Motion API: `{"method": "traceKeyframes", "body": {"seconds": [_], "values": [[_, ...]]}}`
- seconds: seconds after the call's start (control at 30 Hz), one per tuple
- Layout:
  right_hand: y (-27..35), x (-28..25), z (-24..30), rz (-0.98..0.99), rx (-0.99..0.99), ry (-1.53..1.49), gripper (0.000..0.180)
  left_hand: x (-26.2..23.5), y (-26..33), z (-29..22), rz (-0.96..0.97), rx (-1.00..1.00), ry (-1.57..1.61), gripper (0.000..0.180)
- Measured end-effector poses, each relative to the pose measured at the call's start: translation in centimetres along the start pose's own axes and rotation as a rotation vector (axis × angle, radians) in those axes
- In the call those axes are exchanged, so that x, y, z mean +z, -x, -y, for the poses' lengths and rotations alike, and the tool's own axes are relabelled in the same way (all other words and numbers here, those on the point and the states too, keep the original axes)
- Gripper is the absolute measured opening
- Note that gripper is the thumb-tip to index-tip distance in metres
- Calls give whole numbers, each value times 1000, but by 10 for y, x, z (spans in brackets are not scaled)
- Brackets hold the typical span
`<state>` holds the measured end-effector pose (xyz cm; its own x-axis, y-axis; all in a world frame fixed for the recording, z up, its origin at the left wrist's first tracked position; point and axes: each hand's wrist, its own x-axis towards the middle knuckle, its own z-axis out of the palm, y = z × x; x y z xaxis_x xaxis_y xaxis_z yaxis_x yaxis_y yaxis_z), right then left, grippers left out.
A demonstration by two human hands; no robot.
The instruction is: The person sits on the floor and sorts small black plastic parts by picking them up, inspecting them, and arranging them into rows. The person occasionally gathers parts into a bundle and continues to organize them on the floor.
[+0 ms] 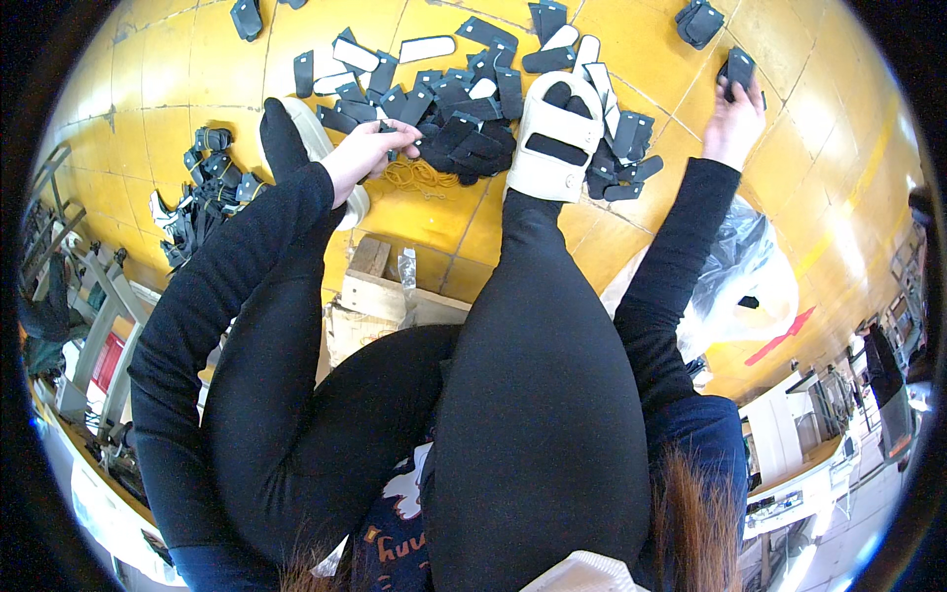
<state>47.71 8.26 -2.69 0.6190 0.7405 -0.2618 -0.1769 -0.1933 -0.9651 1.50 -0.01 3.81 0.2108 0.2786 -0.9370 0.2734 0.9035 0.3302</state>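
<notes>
I sit over a yellow tiled floor with a heap of flat black and white pieces spread before my feet. My left hand reaches down to the near edge of the heap, fingers curled on a small black piece, just above a bunch of yellow rubber bands. My right hand is raised to the right of the heap and grips a stack of black pieces. My legs in black trousers and white sandals stretch between the two arms.
A tangle of black pieces and straps lies at the left. More bundles sit at the far right top. A clear plastic bag lies at my right, a wooden crate under my legs. Machines line the left and right edges.
</notes>
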Motion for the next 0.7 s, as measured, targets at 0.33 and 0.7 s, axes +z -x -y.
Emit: {"method": "traceKeyframes", "body": {"seconds": [0.33,0.7], "values": [[-53,-31,-19,-118,108,58,37,0,2,-3,-22,2,12,20],[-65,-32,-45,-173,13,120,38,0,-1,-2,-29,23,-4,19]]}}
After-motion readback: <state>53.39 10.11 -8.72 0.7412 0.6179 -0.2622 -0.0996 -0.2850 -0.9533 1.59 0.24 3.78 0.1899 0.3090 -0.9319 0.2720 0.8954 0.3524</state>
